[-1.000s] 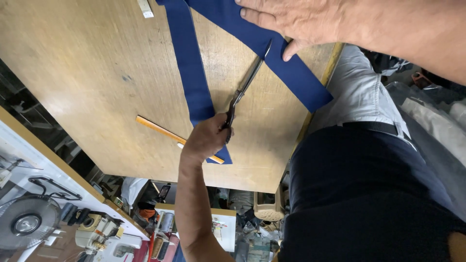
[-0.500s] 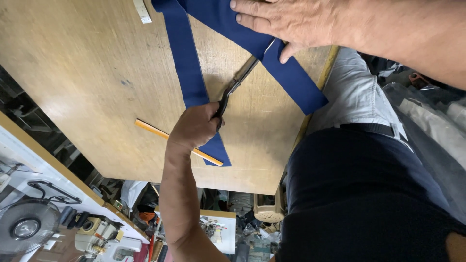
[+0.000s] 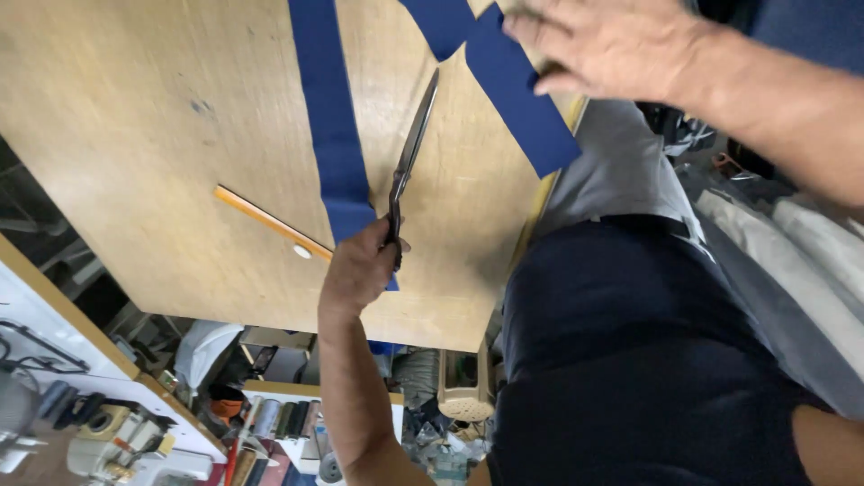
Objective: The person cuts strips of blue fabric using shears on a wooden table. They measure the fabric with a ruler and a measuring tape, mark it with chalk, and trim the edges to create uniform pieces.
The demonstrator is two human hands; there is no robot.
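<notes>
- My left hand: fingers curled tight round the handles of the scissors, knuckles toward me. I can't see which finger sits in which loop.
- Blades run straight out from my fingertips. They look nearly shut and point into the gap between the two cloth pieces.
- Blue strip lies just beside the blades, on the outer side of my left fingers. Its near end tucks under that hand, so part of it is hidden.
- Judgement: keep the lower blade flat on the wood, take long strokes w/o fully snapping the tips, and the edge should stay clean.
- Second blue piece lies on the other side of the blades, slanting off toward the table edge near my body.
- My right hand: palm down, fingers spread and flat, pressing that piece. Fingertips reach toward the scissor tips but stay apart from them.
- Judgement: keep the press firm and the cloth taut, w/ fingertips well clear of the blade line. Slack cloth here may bunch or skew.
- Orange ruler runs out from behind my left knuckles, w/ a small white disc touching or just beside it. It's worth checking the strip edge against it.
- Wooden table is under all of it.
- Past and below my left wrist is a shelf of tools, too blurred to tell apart.
</notes>
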